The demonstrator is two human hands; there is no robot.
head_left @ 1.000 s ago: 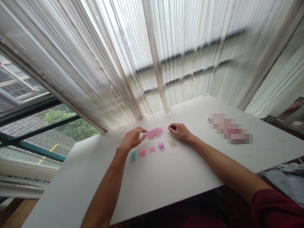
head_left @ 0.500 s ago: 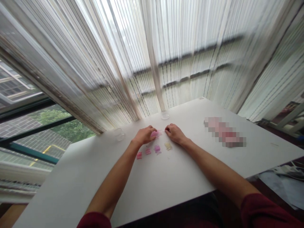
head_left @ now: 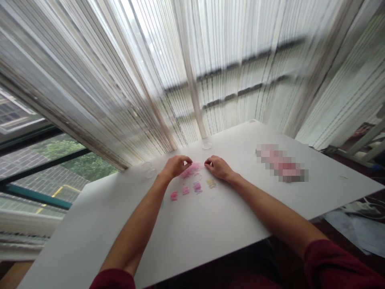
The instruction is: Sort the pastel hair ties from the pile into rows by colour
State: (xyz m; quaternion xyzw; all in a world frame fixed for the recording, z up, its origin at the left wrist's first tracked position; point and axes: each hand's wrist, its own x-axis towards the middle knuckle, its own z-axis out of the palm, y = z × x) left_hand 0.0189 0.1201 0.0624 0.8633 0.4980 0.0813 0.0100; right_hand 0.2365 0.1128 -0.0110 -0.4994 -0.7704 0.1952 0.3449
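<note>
A loose pile of small, thin pink pieces point(head_left: 190, 171), which look like paper clips, lies on the white table point(head_left: 192, 228). My left hand point(head_left: 175, 166) is at the pile's left edge, thumb and fingertips pinched; anything between them is too small to make out. Right of the pile, my right hand point(head_left: 219, 167) is also pinched, its contents hidden. Nearer me lie small sorted heaps: a red heap point(head_left: 173, 196), a pink heap point(head_left: 185, 190), a purple heap point(head_left: 197, 187) and a pale yellow heap point(head_left: 211, 183). Part of a green heap point(head_left: 162, 203) shows beside my left forearm.
A clear round dish or lid point(head_left: 207, 144) stands at the back edge, and clear round items point(head_left: 149, 170) lie at the back left. A blurred-out pink object point(head_left: 282, 162) lies on the right. Sheer striped curtains point(head_left: 228, 80) hang behind the table.
My left hand has shifted left off the pink pile, so more of it shows. My right hand stays close to the pile's right side. The view has moved slightly.
</note>
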